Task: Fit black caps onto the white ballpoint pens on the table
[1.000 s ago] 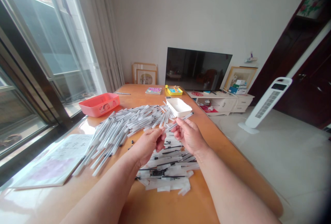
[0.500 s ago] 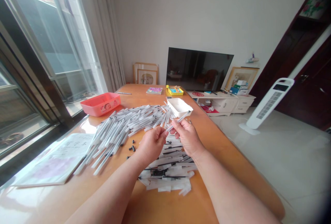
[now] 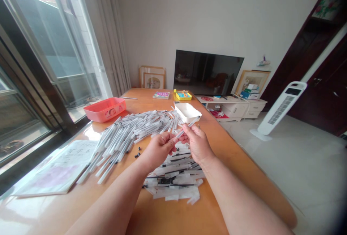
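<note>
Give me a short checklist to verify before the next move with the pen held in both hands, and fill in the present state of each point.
1. Both hands on one pen: left hand and right hand pinch the same white pen. Ok.
2. Grip on the pen's ends: fingers cover the near end. Cannot tell.
3. White tray within reach, just beyond the pen's tip. Ok.
4. Pile of pens lies left of the hands, apart from the wrapped pieces below them. Ok.
5. Small black caps lie loose on the table. Not ok.
6. Pink bin stands at the window side. Ok.
</note>
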{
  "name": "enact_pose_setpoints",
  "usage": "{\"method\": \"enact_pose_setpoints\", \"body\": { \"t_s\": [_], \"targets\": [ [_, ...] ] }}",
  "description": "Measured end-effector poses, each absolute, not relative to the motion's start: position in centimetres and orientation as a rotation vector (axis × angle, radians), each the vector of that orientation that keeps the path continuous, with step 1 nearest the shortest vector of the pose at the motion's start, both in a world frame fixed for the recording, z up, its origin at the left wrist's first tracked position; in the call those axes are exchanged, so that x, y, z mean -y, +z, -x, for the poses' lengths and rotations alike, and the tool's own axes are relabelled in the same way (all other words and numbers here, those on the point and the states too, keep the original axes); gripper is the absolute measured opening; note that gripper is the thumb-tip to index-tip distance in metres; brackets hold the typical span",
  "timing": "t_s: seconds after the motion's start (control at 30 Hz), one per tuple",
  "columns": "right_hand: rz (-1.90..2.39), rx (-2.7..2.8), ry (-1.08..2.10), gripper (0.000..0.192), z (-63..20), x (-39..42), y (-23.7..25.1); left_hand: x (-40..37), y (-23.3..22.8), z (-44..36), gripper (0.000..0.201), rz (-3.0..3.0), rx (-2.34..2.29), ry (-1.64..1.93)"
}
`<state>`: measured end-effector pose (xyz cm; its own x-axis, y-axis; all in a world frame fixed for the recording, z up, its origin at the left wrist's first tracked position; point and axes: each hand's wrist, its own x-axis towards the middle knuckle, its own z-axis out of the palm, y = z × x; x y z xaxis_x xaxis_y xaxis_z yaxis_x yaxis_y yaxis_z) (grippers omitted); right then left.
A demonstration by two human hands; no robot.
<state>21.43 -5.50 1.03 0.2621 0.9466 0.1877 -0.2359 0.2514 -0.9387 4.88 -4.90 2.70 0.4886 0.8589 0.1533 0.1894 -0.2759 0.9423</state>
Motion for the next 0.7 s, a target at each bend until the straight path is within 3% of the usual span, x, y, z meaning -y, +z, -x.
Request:
{"method": "enact_pose_setpoints", "body": {
  "t_s": [0.23,0.47,0.7],
  "targets": [
    [0.972,0.862,1.028,0.041,-21.3,5.4,1.1,5.2,2.6,-5.3,0.025,-2.291,-1.183,1.033],
    [1.015,1.072,0.980,0.039,-22.2,5.7,1.5,5.4,2.5,-5.2,0.037,-1.844,-1.014,0.985],
    [0.955,1.362,1.262,0.044,-21.4,6.7,1.9,5.2,2.9,-4.8,0.042,-1.251,-0.711,0.985]
  ]
}}
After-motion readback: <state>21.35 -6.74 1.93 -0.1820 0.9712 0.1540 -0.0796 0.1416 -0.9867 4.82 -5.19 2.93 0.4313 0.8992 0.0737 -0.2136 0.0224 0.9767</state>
